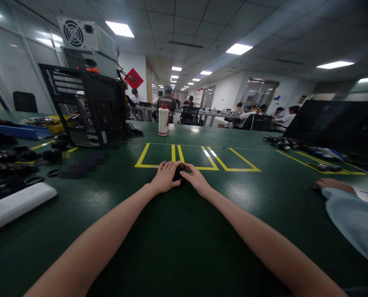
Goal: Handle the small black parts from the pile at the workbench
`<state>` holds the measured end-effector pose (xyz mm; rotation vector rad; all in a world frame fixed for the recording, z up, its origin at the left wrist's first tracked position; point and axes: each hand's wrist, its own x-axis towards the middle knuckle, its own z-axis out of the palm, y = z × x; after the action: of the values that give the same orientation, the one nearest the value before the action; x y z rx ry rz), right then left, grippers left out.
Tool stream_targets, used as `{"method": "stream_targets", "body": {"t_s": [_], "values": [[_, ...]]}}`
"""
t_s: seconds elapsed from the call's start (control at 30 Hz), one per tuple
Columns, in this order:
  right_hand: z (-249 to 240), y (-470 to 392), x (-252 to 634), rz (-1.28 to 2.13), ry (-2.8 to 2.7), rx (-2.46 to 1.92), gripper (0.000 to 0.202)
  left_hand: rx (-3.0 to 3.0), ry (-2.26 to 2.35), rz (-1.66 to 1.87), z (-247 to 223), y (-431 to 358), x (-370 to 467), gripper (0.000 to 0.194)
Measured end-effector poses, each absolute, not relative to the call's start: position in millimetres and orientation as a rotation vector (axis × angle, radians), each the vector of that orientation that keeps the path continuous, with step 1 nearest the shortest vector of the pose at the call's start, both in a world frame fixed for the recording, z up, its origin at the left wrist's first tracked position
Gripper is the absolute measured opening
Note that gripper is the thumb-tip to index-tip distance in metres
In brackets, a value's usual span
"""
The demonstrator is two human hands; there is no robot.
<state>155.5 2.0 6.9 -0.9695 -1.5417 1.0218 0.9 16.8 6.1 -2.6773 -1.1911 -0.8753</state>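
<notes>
A small black object with yellow parts (178, 172) is between my two hands, over the green table (177, 231) near the yellow tape outlines (193, 168). My left hand (167, 176) wraps round it from the left, and its fingers cover much of it. From the right, my right hand (196, 180) pinches its edge between thumb and fingers. What exactly the object is cannot be made out.
A white bottle with a red lid (163, 120) stands beyond the tape. An open black computer case (94, 107), black parts and a white bar (19, 206) lie left. At right are a person's hand (335, 185), cables (282, 143) and a dark screen (335, 123).
</notes>
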Motion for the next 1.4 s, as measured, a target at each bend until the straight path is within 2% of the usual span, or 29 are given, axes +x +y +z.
{"method": "stream_targets", "body": {"t_s": [0.2, 0.4, 0.53, 0.77, 0.97, 1.2, 1.4], "values": [[6.2, -0.8, 156.2, 1.104, -1.570, -0.867, 0.032, -2.685, -1.172, -0.876, 6.1, 16.3, -1.0, 0.060], [0.7, 2.7, 153.7, 0.946, -1.566, -0.879, 0.021, -2.668, -1.190, -0.898, 4.5, 17.4, 0.6, 0.061], [0.7, 5.5, 154.2, 0.927, -1.566, -0.898, 0.027, -2.660, -1.182, -0.898, 4.0, 17.7, 0.9, 0.060], [7.1, -2.4, 156.0, 1.099, -1.567, -0.868, 0.032, -2.666, -1.177, -0.884, 4.9, 17.8, -0.2, 0.060], [6.6, -3.0, 153.9, 0.984, -1.560, -0.901, 0.022, -2.677, -1.187, -0.887, 5.7, 17.5, -0.2, 0.060], [8.9, 1.0, 154.4, 1.042, -1.540, -0.968, 0.030, -2.685, -1.195, -0.874, 7.3, 15.7, -1.0, 0.060], [8.2, -3.0, 152.6, 1.086, -1.529, -0.876, 0.028, -2.666, -1.199, -0.868, 8.1, 15.3, -1.1, 0.059]]}}
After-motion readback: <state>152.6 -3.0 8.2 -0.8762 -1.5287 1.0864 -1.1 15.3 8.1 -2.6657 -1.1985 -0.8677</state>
